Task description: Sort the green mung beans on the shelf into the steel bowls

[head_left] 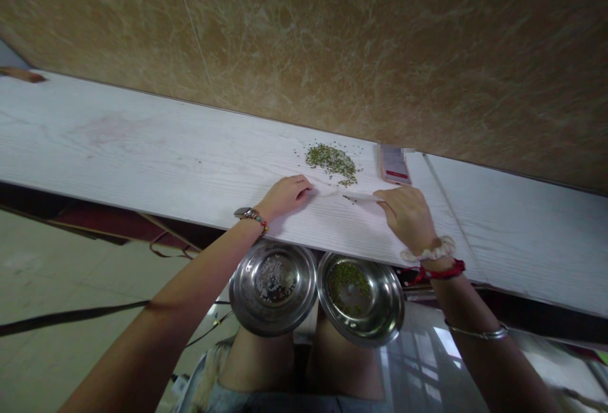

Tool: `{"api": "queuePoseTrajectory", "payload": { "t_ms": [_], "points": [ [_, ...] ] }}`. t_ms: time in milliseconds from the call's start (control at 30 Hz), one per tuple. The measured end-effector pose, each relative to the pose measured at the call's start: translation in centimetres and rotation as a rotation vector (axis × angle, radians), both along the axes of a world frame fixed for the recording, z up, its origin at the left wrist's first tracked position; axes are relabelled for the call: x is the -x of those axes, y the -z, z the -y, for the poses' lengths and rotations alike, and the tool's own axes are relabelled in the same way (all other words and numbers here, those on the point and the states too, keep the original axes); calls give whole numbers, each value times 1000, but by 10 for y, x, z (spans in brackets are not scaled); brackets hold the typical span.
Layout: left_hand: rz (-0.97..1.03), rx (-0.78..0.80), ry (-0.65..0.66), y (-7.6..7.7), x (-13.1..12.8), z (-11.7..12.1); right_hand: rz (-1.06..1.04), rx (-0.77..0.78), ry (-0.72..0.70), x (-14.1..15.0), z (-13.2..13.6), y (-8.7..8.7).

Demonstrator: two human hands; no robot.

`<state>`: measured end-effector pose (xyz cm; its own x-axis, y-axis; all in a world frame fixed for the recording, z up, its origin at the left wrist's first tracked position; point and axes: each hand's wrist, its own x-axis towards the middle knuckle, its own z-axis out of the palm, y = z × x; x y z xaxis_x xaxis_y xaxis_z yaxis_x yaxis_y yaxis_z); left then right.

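Observation:
A thin white sheet (361,196), perhaps paper, stretches low over the white tabletop between my two hands. My left hand (287,196) has its fingers closed at the sheet's left end. The other end is pinched between the thumb and fingers of my right hand (406,210). Just beyond the sheet lies a loose pile of green beans (332,161) mixed with some white grains. A few dark beans sit by the sheet's middle. On my lap, below the table edge, the left steel bowl (242,296) holds white grains like rice, and the right steel bowl (387,302) holds green beans.
A phone (394,166) with a lit screen lies right of the pile. Behind the narrow white table (142,147) rises a brown marbled wall (308,39). A brown object (21,75) rests at the table's far left end. A seam crosses the tabletop on the right.

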<state>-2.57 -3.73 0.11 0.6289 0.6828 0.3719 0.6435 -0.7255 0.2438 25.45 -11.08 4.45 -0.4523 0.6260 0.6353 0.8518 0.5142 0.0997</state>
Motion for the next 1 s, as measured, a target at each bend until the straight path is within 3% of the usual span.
{"api": "queuePoseTrajectory", "payload": {
  "t_ms": [167,333,500,733,1000],
  "points": [
    [-20,-3,-4,-1,-1,0,-28,-19,-67,-5,5,-5],
    [-48,-24,6,-2,-1,2,-20,23,-38,-4,2,-6],
    [-116,-45,36,-7,-1,6,-21,34,-139,0,7,-7],
    [-259,-77,150,-17,-5,13,16,74,-189,-3,36,-20],
    [-264,-201,295,-16,-5,15,10,132,-241,6,78,-32]
  ]
}}
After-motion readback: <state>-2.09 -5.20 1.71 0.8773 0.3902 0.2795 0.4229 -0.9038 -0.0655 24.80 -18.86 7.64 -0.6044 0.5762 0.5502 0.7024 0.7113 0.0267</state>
